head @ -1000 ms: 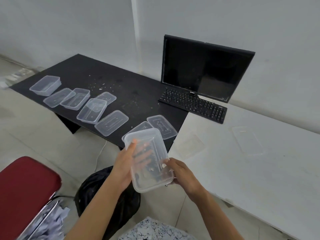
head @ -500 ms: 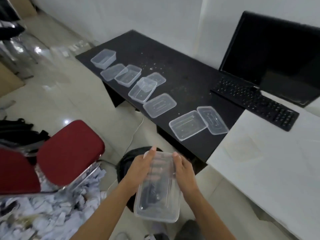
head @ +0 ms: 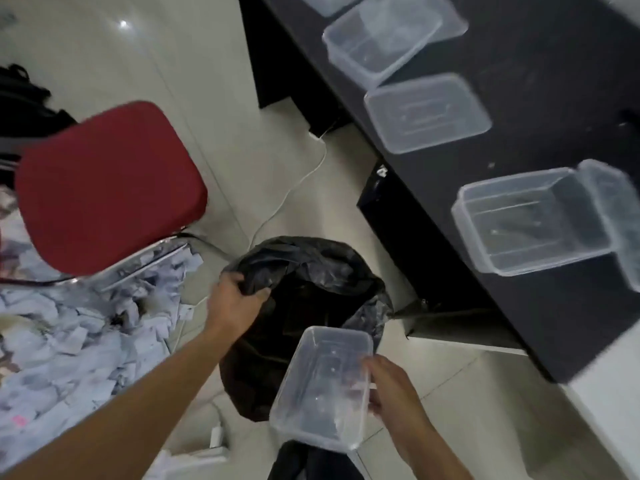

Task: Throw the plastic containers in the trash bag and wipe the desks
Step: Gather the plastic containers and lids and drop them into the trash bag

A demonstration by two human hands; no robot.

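Note:
A black trash bag (head: 311,306) sits on the floor below the black desk (head: 540,98). My left hand (head: 233,301) grips the bag's left rim. My right hand (head: 391,396) holds a clear plastic container (head: 322,386) by its right side, just above the near edge of the bag. Several more clear containers and lids lie on the black desk, among them an open tub (head: 530,220) near the desk's front edge, a flat lid (head: 427,112) and another tub (head: 391,32).
A red-seated chair (head: 107,185) stands left of the bag. A heap of torn white paper (head: 76,341) covers the floor at the left. A white cable (head: 294,188) runs across the tiles. A corner of the white desk (head: 609,410) shows at the lower right.
The view has swung down from the desks to the floor. My left hand let go of the container and took the bag's rim; my right hand alone now holds the container over the bag.

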